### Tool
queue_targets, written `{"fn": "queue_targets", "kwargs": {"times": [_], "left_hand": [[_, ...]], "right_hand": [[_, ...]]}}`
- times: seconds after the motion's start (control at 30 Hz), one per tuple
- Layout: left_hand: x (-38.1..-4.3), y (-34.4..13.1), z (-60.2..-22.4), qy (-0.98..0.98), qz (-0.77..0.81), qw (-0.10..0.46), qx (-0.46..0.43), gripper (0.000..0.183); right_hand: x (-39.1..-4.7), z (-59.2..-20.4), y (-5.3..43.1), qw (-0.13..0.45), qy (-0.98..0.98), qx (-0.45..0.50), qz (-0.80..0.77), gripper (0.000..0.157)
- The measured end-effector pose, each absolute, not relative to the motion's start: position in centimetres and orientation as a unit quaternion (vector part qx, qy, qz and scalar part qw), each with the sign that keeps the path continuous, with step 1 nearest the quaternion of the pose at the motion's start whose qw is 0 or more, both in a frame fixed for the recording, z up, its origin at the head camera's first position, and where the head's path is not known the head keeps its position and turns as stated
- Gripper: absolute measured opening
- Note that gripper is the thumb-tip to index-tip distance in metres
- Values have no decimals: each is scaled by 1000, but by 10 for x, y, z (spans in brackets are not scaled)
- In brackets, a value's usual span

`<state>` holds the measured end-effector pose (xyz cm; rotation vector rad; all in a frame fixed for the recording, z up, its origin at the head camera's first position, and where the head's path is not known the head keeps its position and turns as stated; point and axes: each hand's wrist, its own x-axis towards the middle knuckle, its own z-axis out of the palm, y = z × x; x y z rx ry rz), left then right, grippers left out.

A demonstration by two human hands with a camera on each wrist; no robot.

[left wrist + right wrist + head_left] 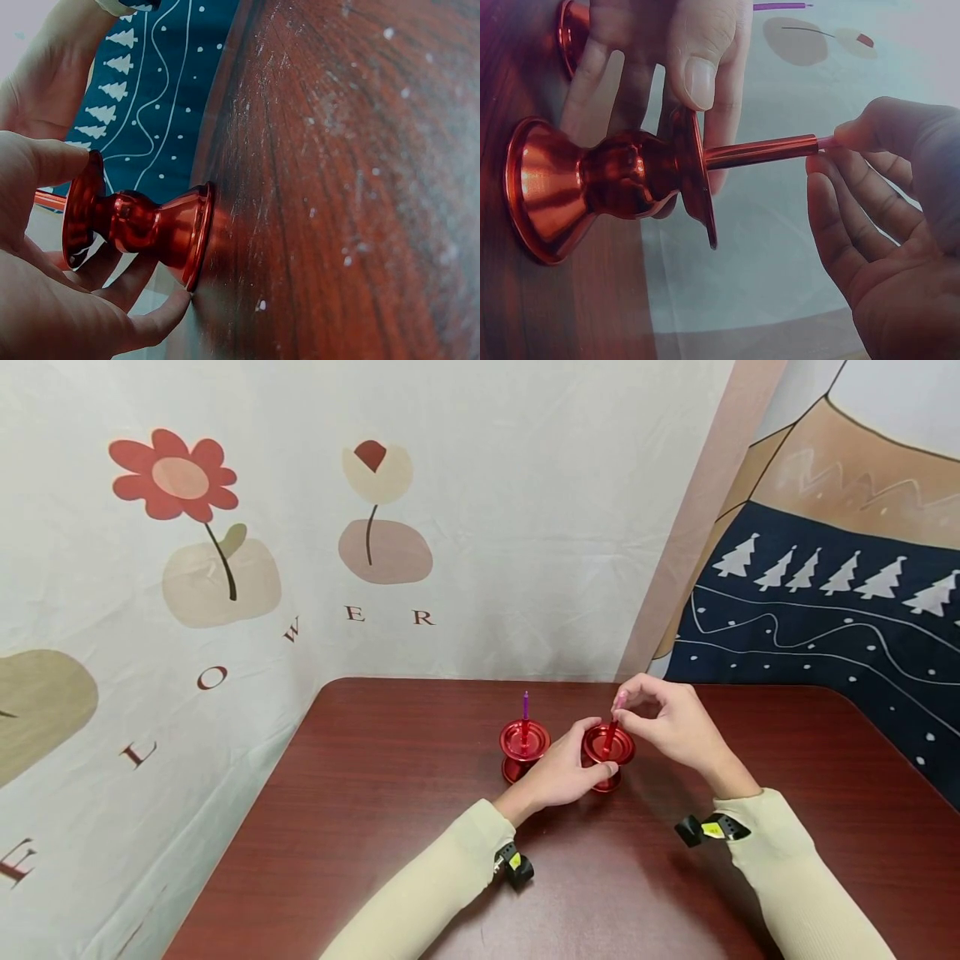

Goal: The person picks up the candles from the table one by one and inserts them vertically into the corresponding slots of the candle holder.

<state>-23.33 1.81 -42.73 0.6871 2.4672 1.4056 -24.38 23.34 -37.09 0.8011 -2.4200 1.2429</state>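
Observation:
My left hand holds a shiny red metal candle holder, its thumb on the rim of the dish and the fingers round the far side. The holder stands upright on the table. From the middle of its dish rises a thin red tube. At the top of that tube my right hand pinches a thin pink candle between thumb and fingers; only a short bit of it shows. A matching red candle holder stands just left, partly behind my left hand, with a purple candle upright in it.
Both holders stand on a dark red-brown wooden table with rounded far corners. Behind it hangs a pale cloth printed with flowers and letters. A dark blue cloth with white trees hangs at the right.

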Motion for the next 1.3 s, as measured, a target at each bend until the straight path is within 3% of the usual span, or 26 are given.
{"fn": "queue_targets", "kwargs": {"times": [1.3], "left_hand": [[-231,25,-429,841,487,87,217,75]], "right_hand": [[-247,-378,230,156,-858,246,422,17]]}}
